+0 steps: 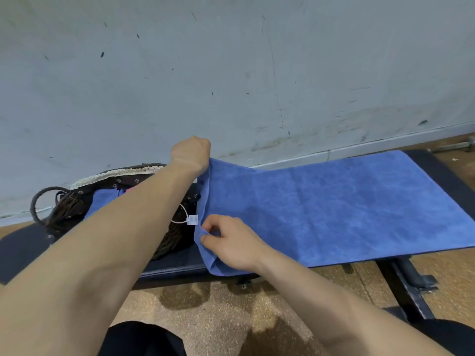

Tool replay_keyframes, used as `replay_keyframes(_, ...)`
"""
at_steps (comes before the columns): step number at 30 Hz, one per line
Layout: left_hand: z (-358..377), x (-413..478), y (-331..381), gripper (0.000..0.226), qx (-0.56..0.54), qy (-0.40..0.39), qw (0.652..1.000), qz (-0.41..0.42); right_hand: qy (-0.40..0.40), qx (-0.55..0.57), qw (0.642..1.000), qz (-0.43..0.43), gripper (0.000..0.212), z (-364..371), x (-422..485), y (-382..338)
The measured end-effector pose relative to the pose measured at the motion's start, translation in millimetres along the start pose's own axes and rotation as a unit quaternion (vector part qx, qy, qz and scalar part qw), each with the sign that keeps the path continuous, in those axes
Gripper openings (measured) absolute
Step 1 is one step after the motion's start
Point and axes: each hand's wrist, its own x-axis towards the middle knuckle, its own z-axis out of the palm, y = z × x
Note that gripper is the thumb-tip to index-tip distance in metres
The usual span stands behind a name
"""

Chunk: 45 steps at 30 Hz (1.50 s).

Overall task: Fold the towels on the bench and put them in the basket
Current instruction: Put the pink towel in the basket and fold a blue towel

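A blue towel (334, 206) lies spread along the black bench (174, 263), covering most of its right half. My left hand (191, 154) grips the towel's far left corner and holds it lifted above the bench. My right hand (231, 242) pinches the near left corner at the bench's front edge. Left of the towel stands a dark wicker basket (66, 206) with a lace-trimmed floral lining, and a folded blue towel (102, 200) lies inside it. My left forearm crosses over the basket and hides much of it.
A scuffed grey wall (231, 73) rises right behind the bench. A white tag (192, 220) on a string hangs from the basket. The bench's black metal leg (408, 291) stands at the right on a cork-coloured floor (218, 312). My dark-clothed knees show at the bottom.
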Motion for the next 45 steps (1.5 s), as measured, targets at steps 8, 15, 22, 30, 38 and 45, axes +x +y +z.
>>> replay_keyframes(8, -43.9, 6.8, 51.4, 0.018, -0.086, 0.084, 0.992, 0.045, 0.124, 0.051, 0.989, 0.064, 0.016, -76.7, -37.9, 14.8)
replay_keyframes(15, -77.2, 20.8, 137.8, 0.021, -0.147, 0.149, 0.974, 0.089, 0.248, 0.074, 0.957, 0.131, 0.010, -170.1, -106.7, 54.7)
replay_keyframes(22, -100.1, 33.1, 237.5, 0.023, -0.216, 0.156, 0.953, 0.146, 0.376, 0.034, 0.905, 0.197, 0.011, -239.3, -168.2, 108.3)
replay_keyframes(30, -113.1, 46.6, 331.2, 0.027, -0.256, 0.190, 0.927, 0.197, 0.438, 0.005, 0.839, 0.324, 0.012, -283.5, -204.9, 140.6)
replay_keyframes(38, -75.4, 66.7, 399.5, 0.022, -0.279, 0.110, 0.925, 0.234, 0.352, -0.141, 0.808, 0.451, 0.010, -287.3, -217.4, 171.1)
replay_keyframes(45, -50.9, 74.0, 434.6, 0.018, -0.328, 0.076, 0.913, 0.229, 0.332, -0.199, 0.796, 0.466, 0.008, -287.3, -216.6, 177.0)
